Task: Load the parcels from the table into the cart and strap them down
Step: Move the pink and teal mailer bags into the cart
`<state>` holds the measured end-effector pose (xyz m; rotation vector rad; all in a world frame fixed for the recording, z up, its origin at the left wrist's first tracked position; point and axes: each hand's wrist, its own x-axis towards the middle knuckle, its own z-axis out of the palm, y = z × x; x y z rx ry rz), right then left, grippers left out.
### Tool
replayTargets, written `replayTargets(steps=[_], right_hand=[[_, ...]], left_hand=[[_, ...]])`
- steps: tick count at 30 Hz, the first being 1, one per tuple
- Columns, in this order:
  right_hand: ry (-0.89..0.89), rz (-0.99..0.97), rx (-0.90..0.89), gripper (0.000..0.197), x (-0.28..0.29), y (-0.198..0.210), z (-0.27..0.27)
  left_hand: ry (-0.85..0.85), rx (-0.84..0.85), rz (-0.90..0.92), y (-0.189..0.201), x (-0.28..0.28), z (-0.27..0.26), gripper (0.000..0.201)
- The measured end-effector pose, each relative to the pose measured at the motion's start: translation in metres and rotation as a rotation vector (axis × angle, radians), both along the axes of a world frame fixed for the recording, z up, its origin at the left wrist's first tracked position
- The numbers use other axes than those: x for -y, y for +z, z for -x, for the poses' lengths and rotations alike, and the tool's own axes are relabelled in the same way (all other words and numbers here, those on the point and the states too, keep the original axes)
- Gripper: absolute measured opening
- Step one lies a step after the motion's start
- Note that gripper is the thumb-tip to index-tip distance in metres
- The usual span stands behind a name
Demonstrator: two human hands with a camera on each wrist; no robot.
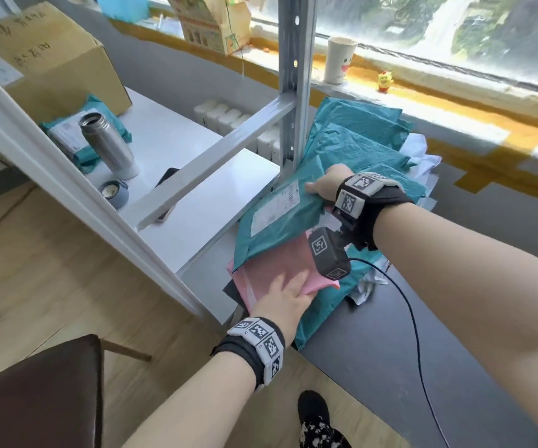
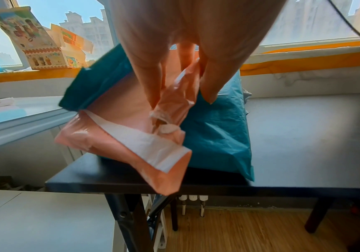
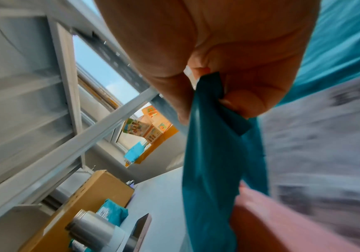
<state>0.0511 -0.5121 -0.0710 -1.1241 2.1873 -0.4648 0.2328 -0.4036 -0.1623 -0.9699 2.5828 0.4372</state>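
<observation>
On the dark table point(image 1: 390, 350) lies a pile of teal parcels point(image 1: 358, 137). My right hand point(image 1: 317, 189) pinches the edge of a teal parcel with a white label point(image 1: 274, 218), lifted off the pile's left end. In the right wrist view, thumb and fingers point(image 3: 239, 102) clamp that teal parcel point(image 3: 213, 170). Below it, my left hand point(image 1: 288, 286) holds a pink parcel point(image 1: 270, 270) at the table's corner. The left wrist view shows my fingertips point(image 2: 155, 95) pinching the pink parcel point(image 2: 131, 136) by its crumpled edge. No cart or strap is in view.
A grey metal shelf frame point(image 1: 293, 92) stands close left of the parcels, its white shelf point(image 1: 203, 202) carrying a steel bottle point(image 1: 109, 143), a cardboard box point(image 1: 51, 66) and one teal parcel point(image 1: 67, 137). A brown chair point(image 1: 34, 399) is at the lower left. A paper cup point(image 1: 338, 59) sits on the windowsill.
</observation>
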Motion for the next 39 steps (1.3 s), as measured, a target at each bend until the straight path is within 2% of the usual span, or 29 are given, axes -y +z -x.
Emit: replayTargets(steps=[5,10,14,16,19,22,24,26,27,30,32,34,37,39], right_hand=[[-0.269,0.147,0.178,0.016,-0.075,-0.013,0.028],[-0.582,0.41,0.594,0.006,-0.152,-0.033,0.034],[-0.818,0.493,0.739,0.003,-0.21,-0.063,0.034],[-0.935,0.488,0.752,0.02,-0.235,-0.08,0.032],[-1.012,0.351,0.626,0.03,-0.268,-0.101,0.024],[-1.083,0.238,0.637,0.044,-0.285,-0.12,0.013],[-1.144,0.139,0.541,0.049,-0.289,-0.119,0.005],[-1.031,-0.047,0.293,0.046,-0.298,-0.103,-0.012],[-0.972,-0.051,0.295,0.042,-0.302,-0.11,-0.013],[-0.922,-0.156,0.427,0.045,-0.299,-0.125,-0.005],[-0.919,-0.092,0.576,0.03,-0.295,-0.131,-0.001],[-0.866,-0.128,0.632,0.02,-0.292,-0.127,0.001],[-0.709,-0.195,0.581,0.019,-0.275,-0.109,-0.007],[-0.709,-0.087,0.574,0.011,-0.253,-0.1,-0.015]], left_hand=[[-0.01,0.004,0.083,-0.005,-0.004,0.004,0.07],[0.027,-0.048,0.107,-0.001,-0.012,0.008,0.055],[0.014,-0.071,0.152,0.004,-0.016,0.011,0.055],[-0.024,-0.065,0.19,0.008,-0.017,0.011,0.056],[-0.024,-0.064,0.193,0.012,-0.018,0.01,0.059],[-0.053,-0.062,0.218,0.014,-0.02,0.011,0.059],[-0.043,-0.071,0.205,0.013,-0.019,0.01,0.059],[-0.041,-0.078,0.19,0.013,-0.017,0.008,0.059],[-0.046,-0.08,0.189,0.013,-0.016,0.007,0.06],[-0.044,-0.108,0.172,0.011,-0.013,0.006,0.059],[-0.034,-0.13,0.159,0.011,-0.012,0.005,0.057],[-0.036,-0.14,0.153,0.01,-0.011,0.005,0.056],[-0.038,-0.156,0.149,0.01,-0.011,0.005,0.057],[-0.031,-0.175,0.142,0.01,-0.01,0.005,0.056]])
